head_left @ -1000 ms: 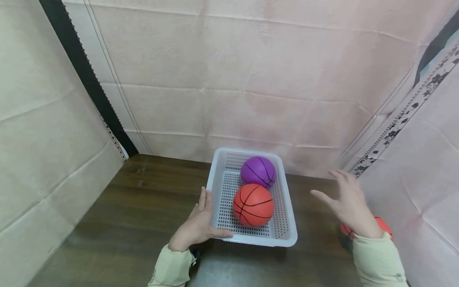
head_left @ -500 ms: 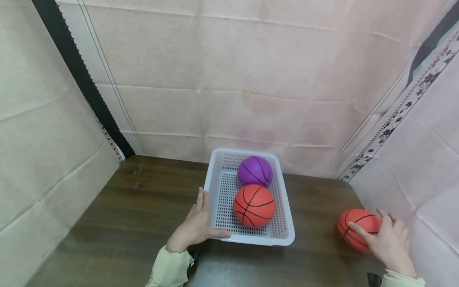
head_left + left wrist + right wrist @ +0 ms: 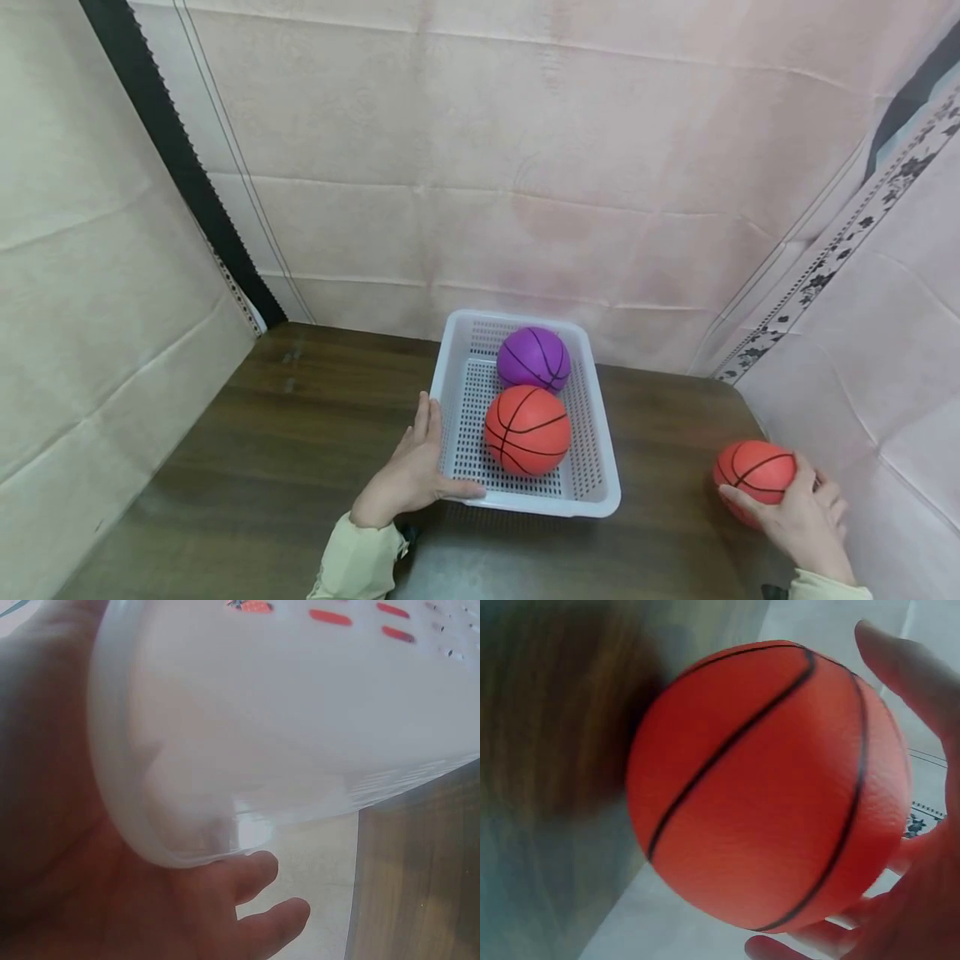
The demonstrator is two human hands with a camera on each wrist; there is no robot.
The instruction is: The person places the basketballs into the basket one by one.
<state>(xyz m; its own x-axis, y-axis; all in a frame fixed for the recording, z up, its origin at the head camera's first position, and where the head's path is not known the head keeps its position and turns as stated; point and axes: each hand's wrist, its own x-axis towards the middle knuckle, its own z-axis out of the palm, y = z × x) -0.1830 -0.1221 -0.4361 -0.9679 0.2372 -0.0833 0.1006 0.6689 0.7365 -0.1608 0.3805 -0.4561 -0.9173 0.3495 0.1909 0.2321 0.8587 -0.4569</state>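
A white plastic basket [image 3: 609,467] with slotted walls holds a purple toy basketball [image 3: 534,358] and, nearer me, an orange-red one [image 3: 528,430]. At its near left corner rests my left hand [image 3: 408,475], fingers straight along the side and thumb lying on the front rim. In the left wrist view the basket wall [image 3: 247,712] fills most of the picture, with two fingertips [image 3: 281,919] extending past the rim. Far right, a second orange-red basketball [image 3: 750,475] is held by my right hand [image 3: 810,521], with fingers and thumb around its right side [image 3: 772,787].
Everything is on a dark wooden table [image 3: 225,467]. Pale cloth hangs behind it [image 3: 465,208] and at the left [image 3: 112,333]. The right-hand cloth [image 3: 900,375] stands close beside my right hand.
My right hand has moved right and toward me, from over the table to the outer basketball, and closed round it. My left hand stays at the basket's corner.
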